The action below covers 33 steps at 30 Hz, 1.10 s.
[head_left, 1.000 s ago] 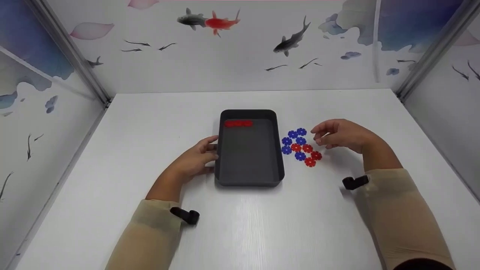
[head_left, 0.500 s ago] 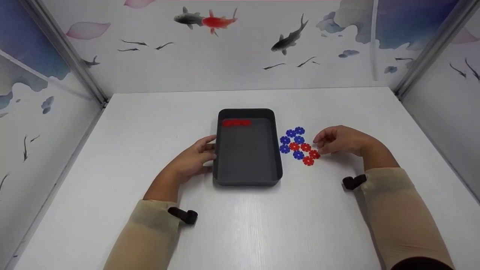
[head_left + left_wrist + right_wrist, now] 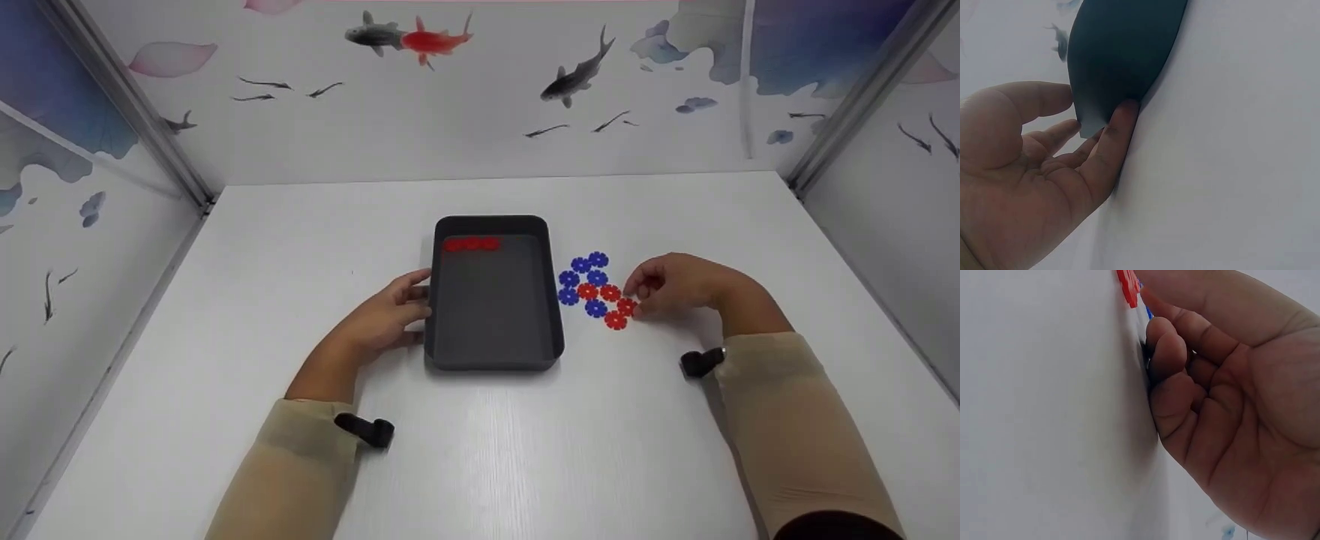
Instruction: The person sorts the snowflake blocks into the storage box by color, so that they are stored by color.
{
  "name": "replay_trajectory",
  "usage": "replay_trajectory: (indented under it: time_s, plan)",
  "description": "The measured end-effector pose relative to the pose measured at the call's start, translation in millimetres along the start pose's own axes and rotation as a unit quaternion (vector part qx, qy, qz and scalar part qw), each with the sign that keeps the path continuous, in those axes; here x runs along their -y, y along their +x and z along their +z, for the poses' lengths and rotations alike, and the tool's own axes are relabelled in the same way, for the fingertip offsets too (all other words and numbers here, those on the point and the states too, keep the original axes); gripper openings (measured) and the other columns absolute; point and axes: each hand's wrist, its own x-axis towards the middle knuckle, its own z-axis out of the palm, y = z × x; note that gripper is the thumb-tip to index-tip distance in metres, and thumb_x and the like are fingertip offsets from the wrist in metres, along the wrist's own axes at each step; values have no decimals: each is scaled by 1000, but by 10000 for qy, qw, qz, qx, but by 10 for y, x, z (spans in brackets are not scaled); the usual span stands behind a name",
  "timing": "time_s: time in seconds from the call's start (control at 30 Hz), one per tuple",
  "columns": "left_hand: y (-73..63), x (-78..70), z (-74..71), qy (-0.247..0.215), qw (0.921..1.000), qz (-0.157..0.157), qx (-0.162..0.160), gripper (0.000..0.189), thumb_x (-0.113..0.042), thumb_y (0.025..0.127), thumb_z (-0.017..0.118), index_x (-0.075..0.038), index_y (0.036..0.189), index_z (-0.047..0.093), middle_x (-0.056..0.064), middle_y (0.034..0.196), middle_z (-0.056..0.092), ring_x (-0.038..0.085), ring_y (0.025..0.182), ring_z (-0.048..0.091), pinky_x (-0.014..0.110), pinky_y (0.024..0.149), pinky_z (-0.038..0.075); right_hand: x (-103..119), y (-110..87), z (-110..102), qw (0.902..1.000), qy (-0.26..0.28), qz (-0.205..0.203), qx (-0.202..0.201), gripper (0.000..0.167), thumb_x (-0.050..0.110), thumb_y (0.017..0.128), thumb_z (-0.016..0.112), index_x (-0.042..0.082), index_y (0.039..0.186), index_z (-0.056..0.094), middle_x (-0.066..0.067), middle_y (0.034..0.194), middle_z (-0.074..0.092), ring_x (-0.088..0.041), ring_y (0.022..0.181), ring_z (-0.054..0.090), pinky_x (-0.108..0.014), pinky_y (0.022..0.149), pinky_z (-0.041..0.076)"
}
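Observation:
In the head view, a dark grey rectangular tray [image 3: 495, 300] lies on the table, with a short row of red flower-shaped discs [image 3: 471, 244] at its far left. My left hand [image 3: 382, 319] rests against the tray's left wall; the left wrist view has the fingers spread and touching the tray wall [image 3: 1117, 56]. To the tray's right lie loose red and blue flower-shaped plastic discs. My right hand [image 3: 679, 285] is at their right edge, thumb and forefinger pinching a red disc [image 3: 628, 307]. In the right wrist view its other fingers curl towards the palm beside the table.
Several blue discs [image 3: 580, 265] and other red discs [image 3: 616, 320] lie close together, some touching, between the tray and my right hand. The white table [image 3: 480, 450] is bounded by printed panels [image 3: 480, 142] at the back and sides.
My right hand has come down and slightly nearer to me, from above the right side of the discs to the rightmost red disc. The left hand stays at the tray; the view shifts slightly.

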Motion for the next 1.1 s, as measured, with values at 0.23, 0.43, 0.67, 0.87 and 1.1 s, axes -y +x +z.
replay_trajectory:
  time_s: [0.23, 0.43, 0.67, 0.87, 1.1]
  plan:
    - [-2, -4, -1, -62, 10000, 29, 47, 70, -14, 107, 57, -34, 169, 30, 5, 172, 34, 27, 153, 47, 53, 122, 48, 40, -23, 4, 9997, -207, 96, -47, 35, 32, 87, 89, 26, 119, 76, -5, 107, 68, -27, 105, 59, -34, 88, 54]
    - [3, -1, -1, 7, 10000, 15, 6, 69, -14, 108, 57, -35, 168, 31, 4, 172, 35, 27, 154, 46, 54, 123, 46, 68, -27, 15, 9993, -332, 130, -58, 30, 28, 88, 88, 27, 115, 77, -6, 107, 68, -27, 105, 59, -35, 88, 55]
    - [-8, -5, 0, -6, 10000, 26, 14, 69, -14, 107, 56, -35, 168, 31, 4, 172, 35, 27, 153, 46, 53, 122, 47, 68, -34, 15, 9993, -348, 104, -90, 29, 25, 88, 88, 26, 114, 76, -6, 108, 68, -27, 105, 59, -36, 89, 56]
    - [-4, 4, 6, -104, 9999, 17, 12, 70, -13, 107, 57, -34, 168, 31, 4, 171, 36, 28, 152, 48, 53, 121, 49, 69, -31, 23, 9991, -399, 8, -103, 30, 22, 88, 85, 24, 116, 75, -6, 107, 68, -27, 104, 59, -35, 87, 55]
    - [-3, 12, 5, -184, 9998, 22, 13, 70, -12, 107, 56, -33, 169, 30, 5, 171, 35, 29, 152, 48, 52, 120, 49, 109, -41, 28, 9988, -473, 58, -85, 34, 24, 86, 87, 24, 117, 75, -5, 107, 68, -27, 105, 59, -34, 86, 56]
